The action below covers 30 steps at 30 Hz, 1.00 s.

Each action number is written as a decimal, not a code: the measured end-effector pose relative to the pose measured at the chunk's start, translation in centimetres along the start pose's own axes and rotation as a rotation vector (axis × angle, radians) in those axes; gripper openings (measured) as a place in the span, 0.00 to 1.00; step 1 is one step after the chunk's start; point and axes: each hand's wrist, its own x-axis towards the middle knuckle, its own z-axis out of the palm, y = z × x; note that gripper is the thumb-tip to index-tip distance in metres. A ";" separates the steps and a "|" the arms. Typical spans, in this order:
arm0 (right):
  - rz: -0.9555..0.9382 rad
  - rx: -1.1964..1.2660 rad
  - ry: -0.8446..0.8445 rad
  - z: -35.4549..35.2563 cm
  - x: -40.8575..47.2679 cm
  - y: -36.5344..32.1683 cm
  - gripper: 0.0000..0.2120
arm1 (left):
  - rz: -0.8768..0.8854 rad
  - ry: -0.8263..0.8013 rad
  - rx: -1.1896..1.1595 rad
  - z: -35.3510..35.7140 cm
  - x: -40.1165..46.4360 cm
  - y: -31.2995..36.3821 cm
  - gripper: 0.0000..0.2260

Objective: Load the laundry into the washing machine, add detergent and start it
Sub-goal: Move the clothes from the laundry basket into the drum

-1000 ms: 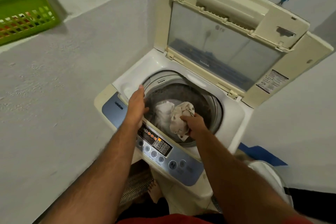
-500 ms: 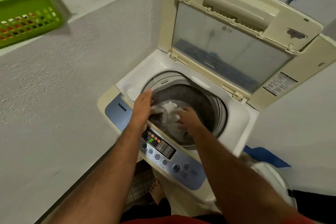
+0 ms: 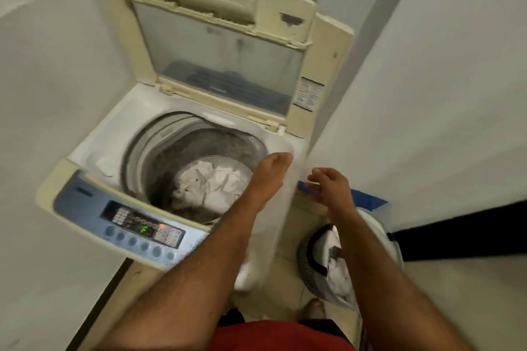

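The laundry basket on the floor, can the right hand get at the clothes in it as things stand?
Probably yes. The right hand is empty with loose fingers, above the laundry basket, whose open top shows white clothes; only the forearm crosses it.

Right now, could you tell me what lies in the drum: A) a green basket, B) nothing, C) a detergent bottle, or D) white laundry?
D: crumpled white laundry lies at the bottom of the drum, under the raised lid; both hands are outside it.
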 end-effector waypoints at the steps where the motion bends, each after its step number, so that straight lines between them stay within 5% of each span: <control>1: -0.010 -0.019 0.036 -2.3 0.0 0.7 0.03 | -0.009 -0.036 0.017 2.2 0.1 -0.2 0.07; 14: 0.437 0.029 0.217 -26.0 1.2 20.0 0.06 | -0.291 -0.268 0.261 25.5 0.6 -10.8 0.12; 24: 0.687 0.010 0.158 -28.1 7.1 35.0 0.04 | -0.475 -0.342 0.453 32.4 5.7 -25.7 0.06; 30: 0.738 -0.084 0.132 -27.8 12.9 44.5 0.13 | -0.511 -0.383 0.493 34.4 10.3 -34.7 0.09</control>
